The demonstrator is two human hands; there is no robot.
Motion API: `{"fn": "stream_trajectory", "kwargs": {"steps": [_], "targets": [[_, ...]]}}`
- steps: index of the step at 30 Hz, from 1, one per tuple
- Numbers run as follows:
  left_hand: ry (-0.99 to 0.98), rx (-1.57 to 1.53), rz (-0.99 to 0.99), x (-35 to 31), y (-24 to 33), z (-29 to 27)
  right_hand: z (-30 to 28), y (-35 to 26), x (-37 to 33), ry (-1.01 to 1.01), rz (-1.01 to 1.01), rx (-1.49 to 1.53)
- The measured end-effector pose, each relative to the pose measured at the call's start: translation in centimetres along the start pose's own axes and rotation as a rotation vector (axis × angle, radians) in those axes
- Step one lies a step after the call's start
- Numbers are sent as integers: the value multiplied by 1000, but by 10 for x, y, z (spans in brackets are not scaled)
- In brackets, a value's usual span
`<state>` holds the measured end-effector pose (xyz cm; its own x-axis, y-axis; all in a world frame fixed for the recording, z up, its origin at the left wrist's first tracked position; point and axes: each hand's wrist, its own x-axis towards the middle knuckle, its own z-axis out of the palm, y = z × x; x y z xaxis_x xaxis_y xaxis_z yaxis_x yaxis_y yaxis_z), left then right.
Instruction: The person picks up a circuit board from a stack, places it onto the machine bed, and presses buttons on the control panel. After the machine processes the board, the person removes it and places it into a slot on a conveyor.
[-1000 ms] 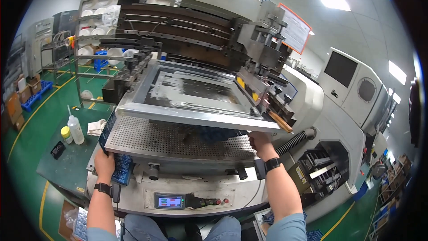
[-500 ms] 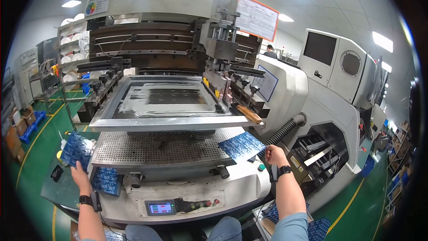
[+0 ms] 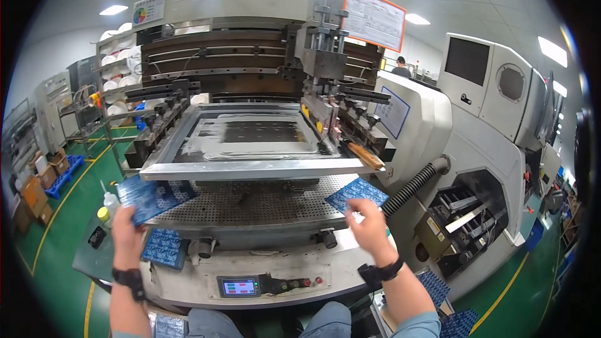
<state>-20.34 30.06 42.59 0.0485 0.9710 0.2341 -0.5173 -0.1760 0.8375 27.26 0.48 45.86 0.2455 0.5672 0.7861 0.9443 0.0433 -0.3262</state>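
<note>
While our left hand [image 3: 127, 233] grips a blue board [image 3: 141, 201] at frame left, likely light, best edge-held, we cannot tell whether our right hand [image 3: 370, 228] grips.

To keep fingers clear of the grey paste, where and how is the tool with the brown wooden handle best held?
Probably by the near end of the brown wooden handle, the right hand coming from the front right: this end points that way, away from the grey paste.
</note>
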Motion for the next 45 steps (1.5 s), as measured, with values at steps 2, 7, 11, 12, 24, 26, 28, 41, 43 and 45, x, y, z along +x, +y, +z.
{"fn": "stream_trajectory", "kwargs": {"steps": [2, 7, 11, 12, 24, 26, 28, 41, 43, 45], "targets": [[-102, -12, -29, 2, -15, 54, 23, -39, 7, -118, -140, -65], [-260, 168, -56, 6, -70, 168, 97, -37, 34, -114, -103, -129], [-336, 561, 102, 49, -131, 198, 138, -31, 55, -63, 13, -185], [-381, 718, 342, 70, -154, 190, 147, -33, 57, -80, 82, -219], [-445, 1090, 495, 26, -116, 183, 156, -19, 52, -244, 113, -359], [-437, 1083, 587, 28, -119, 181, 156, -19, 55, -296, 120, -327], [-466, 1135, 468, 25, -112, 184, 154, -17, 55, -233, 68, -289], [-539, 1096, 442, 20, -107, 184, 150, -28, 49, -122, 65, -288], [-534, 1093, 445, 19, -107, 184, 150, -27, 49, -123, 54, -293], [-528, 1089, 450, 20, -107, 184, 149, -28, 50, -147, 55, -288]]}}
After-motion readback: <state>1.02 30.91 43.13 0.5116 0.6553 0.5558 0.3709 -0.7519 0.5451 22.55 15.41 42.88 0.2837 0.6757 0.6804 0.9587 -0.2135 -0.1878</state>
